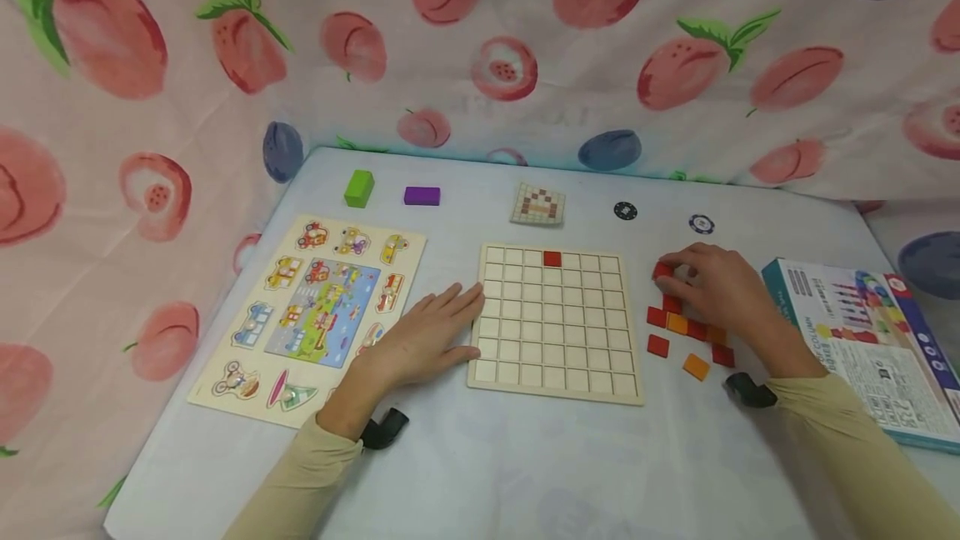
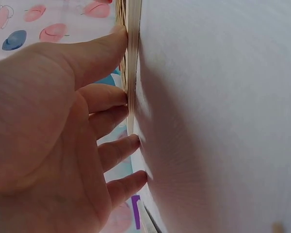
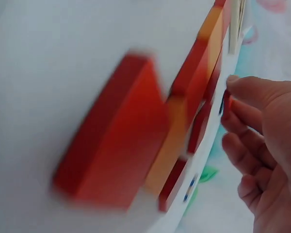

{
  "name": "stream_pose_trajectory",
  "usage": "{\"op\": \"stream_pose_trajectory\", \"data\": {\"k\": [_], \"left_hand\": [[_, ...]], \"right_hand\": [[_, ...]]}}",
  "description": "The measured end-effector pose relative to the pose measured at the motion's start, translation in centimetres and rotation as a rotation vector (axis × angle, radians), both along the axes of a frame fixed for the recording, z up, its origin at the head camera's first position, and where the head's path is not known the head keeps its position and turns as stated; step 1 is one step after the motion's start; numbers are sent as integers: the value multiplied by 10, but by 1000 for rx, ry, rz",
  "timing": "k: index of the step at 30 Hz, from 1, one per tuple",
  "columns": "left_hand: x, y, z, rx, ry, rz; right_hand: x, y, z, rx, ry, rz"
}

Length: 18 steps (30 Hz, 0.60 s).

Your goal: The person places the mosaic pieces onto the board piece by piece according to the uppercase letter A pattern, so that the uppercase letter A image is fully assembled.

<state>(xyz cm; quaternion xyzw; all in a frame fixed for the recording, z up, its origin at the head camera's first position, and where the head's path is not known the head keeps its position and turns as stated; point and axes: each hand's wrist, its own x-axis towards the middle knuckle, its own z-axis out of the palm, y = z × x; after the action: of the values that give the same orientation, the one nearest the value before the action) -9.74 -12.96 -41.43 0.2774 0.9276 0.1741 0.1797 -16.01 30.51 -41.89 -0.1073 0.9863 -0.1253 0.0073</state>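
Note:
A wooden grid board (image 1: 555,332) lies flat at mid-table, with one red tile (image 1: 552,259) in its far row. Along the board's left edge my left hand (image 1: 416,344) rests with fingers spread; the left wrist view shows its fingertips (image 2: 119,99) against the board's side. Right of the board, my right hand (image 1: 716,286) pinches a red square tile (image 1: 663,270) between thumb and finger, which the right wrist view also shows (image 3: 226,104). Below that hand several loose red tiles (image 1: 657,346) and orange tiles (image 1: 696,367) lie close together, some partly hidden by it.
Left stands a vehicle puzzle board (image 1: 322,315), partly under my left forearm. Behind are a green block (image 1: 359,188), a purple block (image 1: 422,196), a small pattern card (image 1: 537,205), a black chip (image 1: 625,211) and a white-blue chip (image 1: 701,224). A box (image 1: 870,348) lies far right.

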Motion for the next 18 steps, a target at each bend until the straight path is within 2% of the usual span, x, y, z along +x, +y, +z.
{"op": "stream_pose_trajectory", "data": {"k": [7,11,18], "left_hand": [[1,-2,1,-1,5,-1],[0,-2,0,2,2,0],[1,-1,0,4,-4,-3]], "right_hand": [[0,-46,7,-34,45,140],[-5,-73,7,-54,31,211],[-12,-97,0,-85,-19,238]]}}
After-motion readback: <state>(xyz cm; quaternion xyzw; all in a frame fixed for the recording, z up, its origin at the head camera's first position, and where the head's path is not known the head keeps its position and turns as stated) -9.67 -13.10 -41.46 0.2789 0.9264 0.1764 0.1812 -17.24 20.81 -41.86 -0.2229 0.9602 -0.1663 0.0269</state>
